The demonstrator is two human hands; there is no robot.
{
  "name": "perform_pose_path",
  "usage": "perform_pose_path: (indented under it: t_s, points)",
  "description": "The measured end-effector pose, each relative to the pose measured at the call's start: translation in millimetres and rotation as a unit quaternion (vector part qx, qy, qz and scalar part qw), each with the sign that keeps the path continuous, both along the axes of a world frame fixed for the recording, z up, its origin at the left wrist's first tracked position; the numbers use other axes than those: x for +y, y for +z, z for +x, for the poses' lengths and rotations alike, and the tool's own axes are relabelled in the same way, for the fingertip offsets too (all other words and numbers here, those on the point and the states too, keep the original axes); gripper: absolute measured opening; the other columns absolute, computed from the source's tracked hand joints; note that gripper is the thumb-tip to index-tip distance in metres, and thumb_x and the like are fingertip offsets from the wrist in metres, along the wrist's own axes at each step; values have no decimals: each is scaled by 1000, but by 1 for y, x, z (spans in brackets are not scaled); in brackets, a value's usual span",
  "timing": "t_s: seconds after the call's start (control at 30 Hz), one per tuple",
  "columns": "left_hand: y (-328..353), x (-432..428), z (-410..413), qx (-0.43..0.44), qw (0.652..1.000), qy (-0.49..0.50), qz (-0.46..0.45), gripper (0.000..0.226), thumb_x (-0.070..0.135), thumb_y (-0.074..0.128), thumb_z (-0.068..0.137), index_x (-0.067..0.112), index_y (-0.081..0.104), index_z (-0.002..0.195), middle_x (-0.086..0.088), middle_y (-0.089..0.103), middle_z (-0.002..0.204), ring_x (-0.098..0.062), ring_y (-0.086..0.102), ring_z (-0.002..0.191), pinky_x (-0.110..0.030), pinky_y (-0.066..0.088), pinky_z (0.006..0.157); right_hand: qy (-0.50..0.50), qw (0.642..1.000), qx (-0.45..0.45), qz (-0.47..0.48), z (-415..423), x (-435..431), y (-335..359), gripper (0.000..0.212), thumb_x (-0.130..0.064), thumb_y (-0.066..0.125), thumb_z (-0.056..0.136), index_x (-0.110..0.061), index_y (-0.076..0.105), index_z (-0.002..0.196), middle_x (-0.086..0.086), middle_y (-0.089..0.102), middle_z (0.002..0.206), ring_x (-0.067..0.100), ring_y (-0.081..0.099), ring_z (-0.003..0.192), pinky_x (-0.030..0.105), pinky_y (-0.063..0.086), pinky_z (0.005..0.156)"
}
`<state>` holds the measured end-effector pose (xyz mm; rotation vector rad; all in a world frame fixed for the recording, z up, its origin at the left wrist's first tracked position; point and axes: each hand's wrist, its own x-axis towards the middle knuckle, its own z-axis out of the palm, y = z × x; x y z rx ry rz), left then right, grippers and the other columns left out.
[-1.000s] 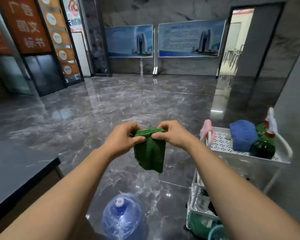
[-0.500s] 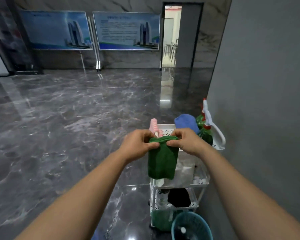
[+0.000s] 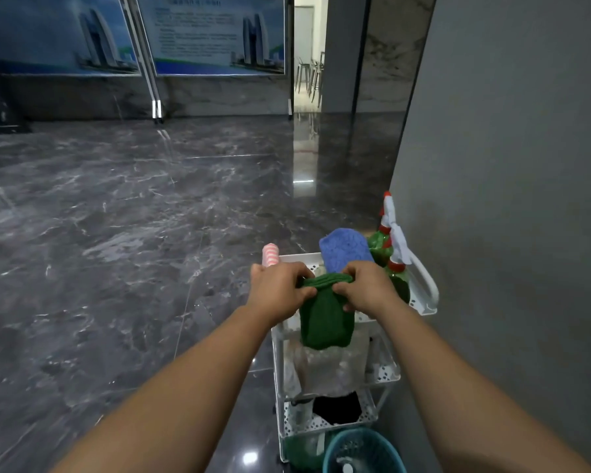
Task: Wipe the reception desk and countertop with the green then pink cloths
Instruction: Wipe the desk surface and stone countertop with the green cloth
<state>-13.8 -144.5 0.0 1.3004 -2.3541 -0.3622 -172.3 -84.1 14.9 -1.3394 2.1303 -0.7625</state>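
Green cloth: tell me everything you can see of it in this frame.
The green cloth is dark green with a ribbed, knit-like texture, folded into a narrow bundle. Its bunched top edge is pinched between the left hand and the right hand. The rest hangs free, ending in a rounded bottom edge, in front of the white cart. Whether it touches the cart cannot be told.

Single wide-angle view from head height, forward and down, close over a white trolley (image 3: 297,257) beside a grey wall (image 3: 509,199)
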Motion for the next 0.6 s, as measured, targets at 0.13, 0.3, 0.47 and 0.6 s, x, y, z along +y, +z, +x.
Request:
perform_pose_path:
  t_s: [0.13,0.3,0.47,0.6]
  points:
    - [-17,-19,-9,-49,998,4,-30,21,43,64,85,34,65,104,11,69,95,-11,58,95,-35,24,84,-23,999,-38,-6,-5,-20,-25,15,-14,72,84,-18,60,77,7,70,76,25,71,72,45,58,78]
    - [-32,-30,-12,-106,993,2,-44,23,42,64,84,35,63,106,12,69,103,-14,56,104,-36,23,86,-17,1000,-14,-3,-6,-29,-48,10,-18,72,82,-18,65,89,9,70,94,28,65,92,40,54,85]
    - [-37,-28,-9,-169,985,-26,-37,42,50,64,82,35,59,120,10,60,123,-17,43,122,-41,26,95,24,999,0,38,-4,-23,-61,51,-18,72,82,-21,55,131,7,63,122,27,59,111,39,50,95]
    - [-36,-19,-5,-171,983,-61,-1,44,63,65,74,39,65,110,12,63,113,-14,41,120,-41,22,94,41,998,30,42,-2,-14,-62,53,-20,75,74,-25,54,122,3,63,117,24,61,103,39,52,91]
